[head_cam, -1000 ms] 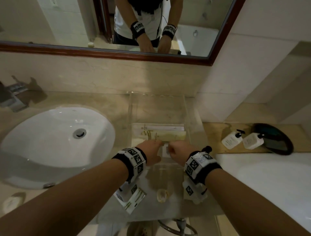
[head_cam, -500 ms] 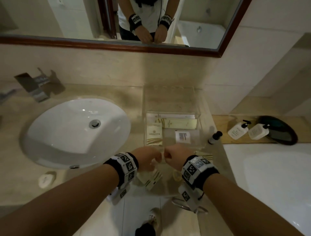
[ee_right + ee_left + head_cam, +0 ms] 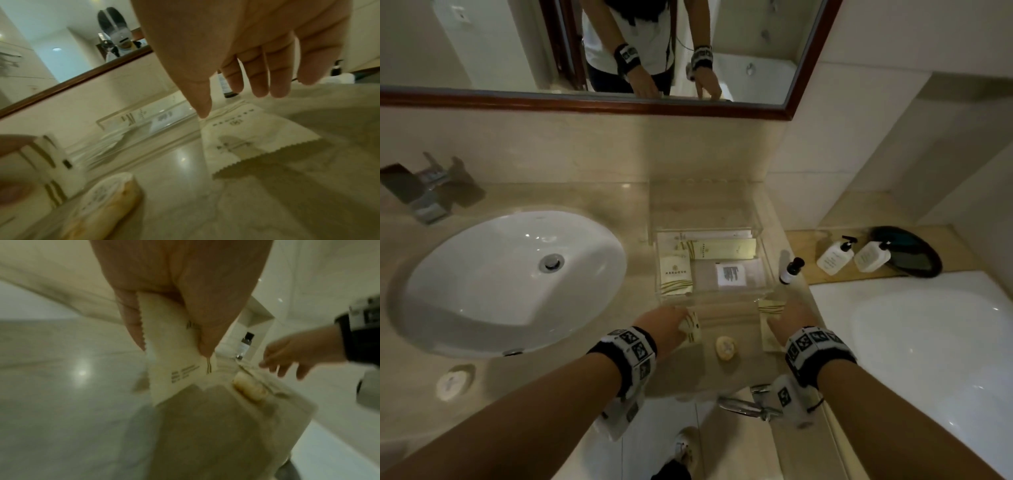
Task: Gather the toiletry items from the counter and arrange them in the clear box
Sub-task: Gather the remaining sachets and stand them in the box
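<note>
Left hand (image 3: 666, 323) is pinching a cream sachet (image 3: 174, 353) just in front of the clear box (image 3: 710, 263), presumably to drop it in, while the right hand (image 3: 789, 317) hovers with loose, empty fingers over another sachet (image 3: 252, 139) on the tabletop (image 3: 722, 373), likely grabbing that next.

white sink (image 3: 510, 270), faucet (image 3: 417, 192), mirror (image 3: 482, 44)

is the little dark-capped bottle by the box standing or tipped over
Standing. The bottle is upright on the counter just right of the clear box, cap on top; the left wrist view shows it upright too.
</note>
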Available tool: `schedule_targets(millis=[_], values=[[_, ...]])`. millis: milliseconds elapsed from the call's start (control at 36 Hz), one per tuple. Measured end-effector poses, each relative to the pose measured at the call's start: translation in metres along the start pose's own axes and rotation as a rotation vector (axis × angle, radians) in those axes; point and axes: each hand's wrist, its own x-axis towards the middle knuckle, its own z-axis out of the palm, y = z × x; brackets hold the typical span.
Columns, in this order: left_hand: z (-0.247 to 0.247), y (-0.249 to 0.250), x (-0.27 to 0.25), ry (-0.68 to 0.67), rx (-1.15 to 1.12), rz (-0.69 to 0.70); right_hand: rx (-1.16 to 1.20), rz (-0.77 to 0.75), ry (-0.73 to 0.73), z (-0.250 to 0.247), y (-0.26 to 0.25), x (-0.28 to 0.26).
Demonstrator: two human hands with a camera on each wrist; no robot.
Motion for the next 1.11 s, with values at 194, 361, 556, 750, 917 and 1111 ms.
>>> schedule_targets(millis=[194,361,556,750,917,1111], values=[[0.000,0.023,0.008,0.115,-0.223,-0.035,0.060,0.082,-0.095,0.013,0.015,0.011],[-0.003,0.033,0.011,0.099,-0.354,-0.067,-0.014,-0.032,-0.186,-0.002,0.015,0.012],[0.006,0.055,0.009,-0.002,-0.411,0.043,0.632,-0.105,-0.062,-0.016,0.015,-0.011],[0.005,0.059,0.005,0.204,-0.932,-0.042,0.807,-0.248,-0.345,-0.005,-0.019,-0.037],[-0.003,0.046,-0.013,0.236,-1.010,-0.079,0.315,-0.434,-0.353,-0.002,-0.065,-0.074],[-0.017,-0.012,-0.046,0.328,-0.877,-0.131,0.272,-0.461,-0.446,0.009,-0.122,-0.103]])
